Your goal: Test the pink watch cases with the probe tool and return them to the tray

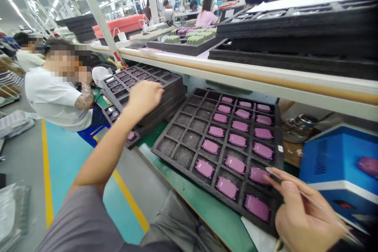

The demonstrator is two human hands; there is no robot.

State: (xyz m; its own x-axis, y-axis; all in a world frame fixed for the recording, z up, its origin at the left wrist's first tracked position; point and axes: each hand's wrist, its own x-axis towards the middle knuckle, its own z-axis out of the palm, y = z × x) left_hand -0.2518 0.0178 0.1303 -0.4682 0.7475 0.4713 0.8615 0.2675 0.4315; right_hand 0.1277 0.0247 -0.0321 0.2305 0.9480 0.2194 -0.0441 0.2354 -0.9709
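Observation:
My right hand [307, 212] is closed around a pair of tweezers [317, 204], at the right edge of a black foam tray [184, 167]. Its fingertips are beside a purple watch-shaped casing [258, 175] in the right column; whether they touch it I cannot tell. More purple casings [226, 188] fill the middle and right columns, one to a compartment, while the left columns are bare. My left hand [144, 98] reaches over a second black tray [169, 80] on a stack, with its fingers curled down. Anything between those fingers is hidden.
A blue machine [339, 161] with a purple piece on it stands at the right, near a glass jar [301, 126]. A shelf edge [236, 75] crosses above the tray, carrying black trays [283, 27]. A co-worker in a white shirt [57, 94] sits at the left.

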